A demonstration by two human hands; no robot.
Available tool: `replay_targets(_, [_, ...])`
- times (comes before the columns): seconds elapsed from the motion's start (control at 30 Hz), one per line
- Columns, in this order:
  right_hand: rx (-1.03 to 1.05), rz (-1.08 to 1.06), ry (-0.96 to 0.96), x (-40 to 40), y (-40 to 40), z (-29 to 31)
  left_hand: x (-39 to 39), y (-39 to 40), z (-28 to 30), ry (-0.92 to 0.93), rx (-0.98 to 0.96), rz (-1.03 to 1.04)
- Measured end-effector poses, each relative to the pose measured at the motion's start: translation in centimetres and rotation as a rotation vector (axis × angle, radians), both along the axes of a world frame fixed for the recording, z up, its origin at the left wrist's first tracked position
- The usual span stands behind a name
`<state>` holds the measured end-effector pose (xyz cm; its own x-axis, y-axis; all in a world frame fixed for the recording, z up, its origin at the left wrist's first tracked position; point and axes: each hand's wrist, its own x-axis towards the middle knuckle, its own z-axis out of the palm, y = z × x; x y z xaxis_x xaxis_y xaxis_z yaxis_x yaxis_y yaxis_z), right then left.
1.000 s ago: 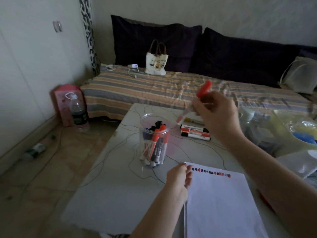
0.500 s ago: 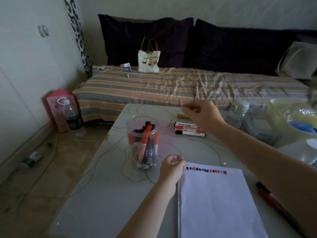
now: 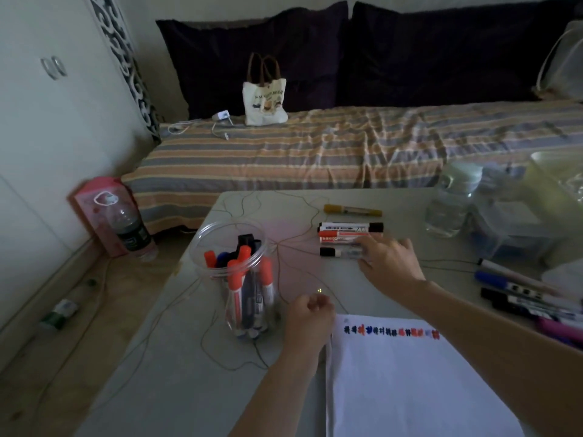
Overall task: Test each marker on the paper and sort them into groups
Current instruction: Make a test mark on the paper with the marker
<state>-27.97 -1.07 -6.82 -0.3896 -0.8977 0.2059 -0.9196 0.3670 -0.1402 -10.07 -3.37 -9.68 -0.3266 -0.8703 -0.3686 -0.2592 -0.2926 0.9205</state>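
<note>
Right hand (image 3: pixel 388 263) lies flat-fingered against the sorted markers (image 3: pixel 348 237) mid-worktop, left hand (image 3: pixel 310 321) fisted and holding nothing beside the paper (image 3: pixel 410 386); next, pick an untested marker from the jar (image 3: pixel 243 279).

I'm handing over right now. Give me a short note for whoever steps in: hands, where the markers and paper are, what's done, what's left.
Right hand: fingers spread flat on the row of markers at the far middle of the table; it grips nothing that I can see.
Left hand: loose fist at the top left corner of the paper; whether it holds anything is unclear.
Done: a line of test marks runs along the paper's top edge. A yellow marker lies alone behind the row; another pile of markers lies at the right edge.
Left: the clear jar holds more markers, red, blue and black caps, to test and sort.
</note>
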Motion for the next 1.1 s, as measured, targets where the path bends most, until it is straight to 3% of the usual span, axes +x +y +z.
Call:
replay_targets(0.23, [0.132,-0.043,-0.001,1.9,2.4,0.1,0.7,0.9,1.3,0.014,0.004,-0.018])
replay_targets(0.37, [-0.131,-0.015,-0.420,4.1,6.8,4.4,0.7,1.7,3.3,0.167,0.030,0.006])
replay_targets(0.53, [-0.109,-0.109,-0.772,7.2,14.8,5.6,1.4,3.5,6.4,0.567,0.170,-0.173])
replay_targets(0.73, [-0.247,-0.156,-1.147,9.9,17.7,5.8,1.6,5.8,7.6,0.678,0.213,-0.320])
replay_targets(0.83, [-0.310,-0.190,-1.058,10.8,17.6,6.1,1.2,6.5,8.1,0.706,0.269,-0.248])
replay_targets(0.9, [-0.353,-0.187,-0.790,11.0,17.8,6.0,0.1,6.6,8.0,0.702,0.348,-0.138])
replay_targets(1.0, [-0.433,-0.073,-0.309,11.3,19.4,5.8,-0.3,4.7,7.2,0.868,0.592,0.160])
replay_targets(1.03, [-0.431,-0.068,-0.246,11.1,20.3,5.3,0.0,3.8,6.9,0.859,0.580,0.231])
replay_targets(1.1, [-0.376,-0.166,-0.339,9.7,22.1,4.6,0.2,3.7,5.9,0.636,0.337,0.168])
